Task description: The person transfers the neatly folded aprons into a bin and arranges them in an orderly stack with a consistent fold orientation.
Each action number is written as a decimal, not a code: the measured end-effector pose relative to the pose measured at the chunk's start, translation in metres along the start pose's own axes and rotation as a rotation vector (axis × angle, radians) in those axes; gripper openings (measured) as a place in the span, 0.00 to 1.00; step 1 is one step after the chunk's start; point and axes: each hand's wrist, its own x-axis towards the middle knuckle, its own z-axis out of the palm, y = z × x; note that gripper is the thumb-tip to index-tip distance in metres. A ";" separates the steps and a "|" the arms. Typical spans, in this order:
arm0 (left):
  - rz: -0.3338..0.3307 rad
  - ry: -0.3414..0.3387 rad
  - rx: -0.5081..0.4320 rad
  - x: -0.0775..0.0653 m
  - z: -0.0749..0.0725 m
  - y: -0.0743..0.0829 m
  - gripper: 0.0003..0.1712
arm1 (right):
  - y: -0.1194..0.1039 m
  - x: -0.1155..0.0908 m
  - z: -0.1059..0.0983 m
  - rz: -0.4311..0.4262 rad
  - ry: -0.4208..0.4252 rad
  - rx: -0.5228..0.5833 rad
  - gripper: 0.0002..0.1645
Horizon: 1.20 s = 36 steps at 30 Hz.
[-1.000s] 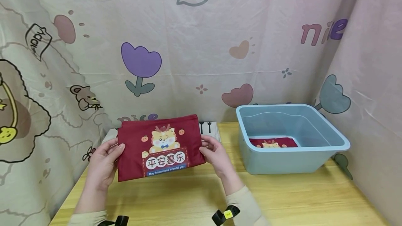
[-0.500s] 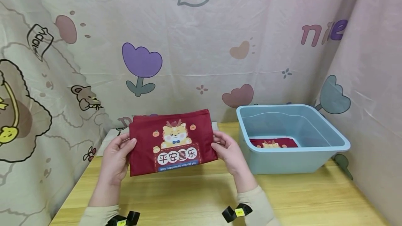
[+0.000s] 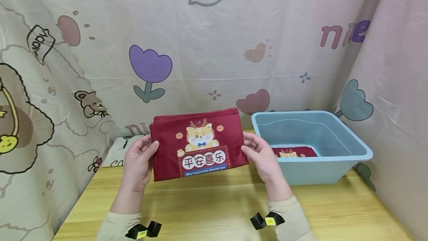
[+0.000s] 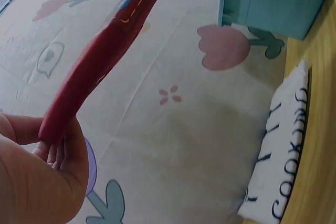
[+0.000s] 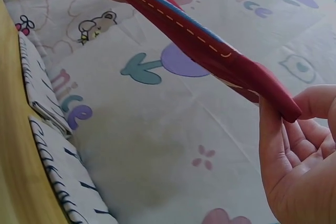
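Observation:
A folded dark red cloth [image 3: 167,155] is held up over the table, its front printed with a cartoon dog, white characters and a pocket-like panel. My left hand [image 3: 137,164] pinches its left edge between thumb and fingers. On the opposite edge, my right hand [image 3: 264,161] grips in the same way. In the left wrist view the cloth [image 4: 92,69] is seen edge-on, thick and layered, with the left hand [image 4: 47,177] at its end. The right wrist view shows the right hand [image 5: 304,166] with its thumb on one face and fingers on the other.
At the right stands a light blue plastic basin [image 3: 311,172], with a similar red cloth [image 3: 295,151] inside. Folded white cloths with black print [image 5: 68,177] lie at the back of the wooden table [image 3: 207,211], partly behind the held cloth. A patterned curtain [image 3: 207,47] encloses the back and sides.
Both hands have carried the red cloth to the right and slightly up. Its right edge now overlaps the basin's left side in the head view. More of the white cloth at left shows.

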 end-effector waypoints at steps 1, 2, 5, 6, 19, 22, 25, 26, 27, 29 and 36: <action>-0.002 0.001 0.002 0.001 0.003 0.000 0.14 | -0.002 0.000 -0.002 -0.012 0.006 -0.002 0.24; -0.003 0.004 0.007 0.001 0.006 0.000 0.14 | -0.004 0.000 -0.005 -0.018 0.009 -0.002 0.24; -0.007 0.017 0.004 0.004 0.015 -0.001 0.14 | -0.009 -0.001 -0.012 -0.035 0.007 0.006 0.23; -0.010 0.017 0.004 0.004 0.017 -0.002 0.13 | -0.010 -0.001 -0.014 -0.039 0.008 0.012 0.23; -0.009 -0.015 0.021 0.013 0.050 -0.009 0.12 | -0.031 -0.004 -0.046 -0.104 0.004 -0.028 0.20; -0.020 -0.018 0.014 0.015 0.060 -0.012 0.12 | -0.036 -0.003 -0.055 -0.116 0.001 -0.035 0.20; -0.033 -0.026 0.011 0.017 0.069 -0.015 0.12 | -0.041 -0.002 -0.065 -0.126 -0.001 -0.048 0.20; -0.035 -0.030 0.009 0.017 0.073 -0.016 0.12 | -0.043 -0.002 -0.068 -0.127 0.000 -0.056 0.20; -0.036 -0.032 0.007 0.017 0.076 -0.017 0.12 | -0.045 -0.002 -0.071 -0.127 0.002 -0.065 0.20; -0.038 -0.037 -0.001 0.018 0.083 -0.019 0.12 | -0.048 -0.002 -0.078 -0.124 0.007 -0.073 0.20; -0.049 -0.067 -0.040 0.018 0.108 -0.027 0.13 | -0.059 -0.006 -0.101 -0.108 0.030 -0.160 0.19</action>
